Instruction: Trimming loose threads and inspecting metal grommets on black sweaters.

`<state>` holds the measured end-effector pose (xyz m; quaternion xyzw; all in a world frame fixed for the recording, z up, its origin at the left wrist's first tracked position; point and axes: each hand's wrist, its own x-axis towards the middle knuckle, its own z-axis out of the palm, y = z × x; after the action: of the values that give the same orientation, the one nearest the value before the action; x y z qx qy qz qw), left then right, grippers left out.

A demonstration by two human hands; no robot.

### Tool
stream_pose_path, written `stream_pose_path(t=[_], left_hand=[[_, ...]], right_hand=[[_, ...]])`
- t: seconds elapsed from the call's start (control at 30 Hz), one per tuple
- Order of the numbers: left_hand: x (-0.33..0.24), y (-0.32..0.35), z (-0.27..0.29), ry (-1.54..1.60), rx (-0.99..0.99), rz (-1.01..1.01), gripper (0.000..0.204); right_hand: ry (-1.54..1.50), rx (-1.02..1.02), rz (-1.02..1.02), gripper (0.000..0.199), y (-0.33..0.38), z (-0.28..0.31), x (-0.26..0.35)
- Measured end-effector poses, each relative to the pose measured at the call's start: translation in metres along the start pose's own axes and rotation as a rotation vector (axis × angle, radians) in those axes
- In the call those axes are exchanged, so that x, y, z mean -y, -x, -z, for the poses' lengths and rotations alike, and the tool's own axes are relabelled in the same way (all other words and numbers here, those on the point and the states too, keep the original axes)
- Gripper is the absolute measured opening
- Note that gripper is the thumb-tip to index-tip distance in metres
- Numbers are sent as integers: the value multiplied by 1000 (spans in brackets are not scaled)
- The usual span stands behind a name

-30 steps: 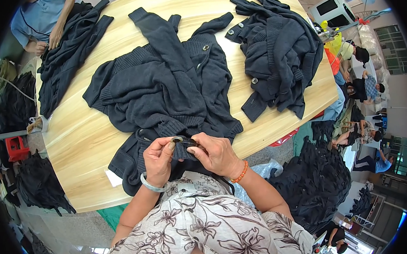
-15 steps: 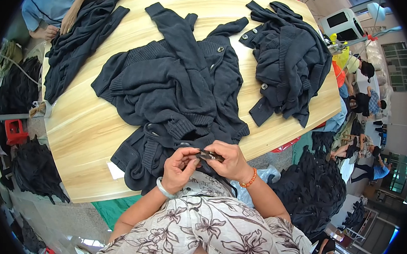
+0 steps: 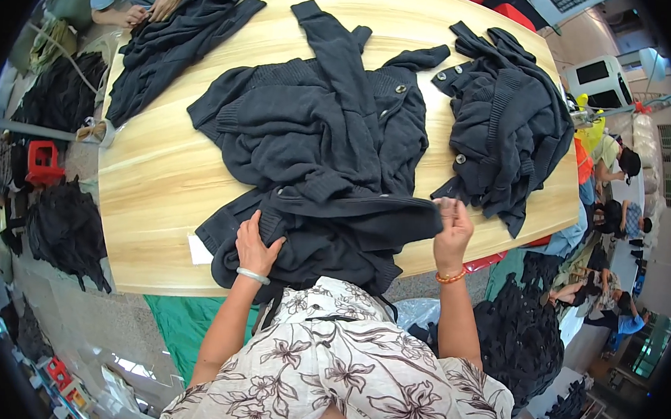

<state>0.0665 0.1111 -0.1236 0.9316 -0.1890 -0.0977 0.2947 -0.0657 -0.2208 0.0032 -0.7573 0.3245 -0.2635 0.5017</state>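
Observation:
A dark knitted cardigan with buttons lies spread over the wooden table, its hem hanging over the near edge. My left hand grips the hem at the left, a pale bangle on its wrist. My right hand pinches the same ribbed hem at the right and pulls it out taut. Between the two hands the hem runs as a straight band.
A second dark cardigan lies bunched at the table's right. Another dark garment lies at the far left under another person's hands. Dark garment heaps lie on the floor left and right. People sit at the far right.
My hands were close together at the hem's middle. They have moved apart, the right hand drawing the hem out to the right, the left staying on the left part.

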Motion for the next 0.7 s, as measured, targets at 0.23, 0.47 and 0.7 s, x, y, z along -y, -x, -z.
stream_pose_path(t=[0.23,0.47,0.7], left_hand=[[-44,1,43,326,-301,-60,41],[-60,38,113,782,-633,132,23],[-115,48,223,743,-659,-139,20]], right_hand=[[-675,119,150,20,-17,51,58],[-1213,242,186,35,-36,139,86],[-489,586,-83,19,-12,90,58]])
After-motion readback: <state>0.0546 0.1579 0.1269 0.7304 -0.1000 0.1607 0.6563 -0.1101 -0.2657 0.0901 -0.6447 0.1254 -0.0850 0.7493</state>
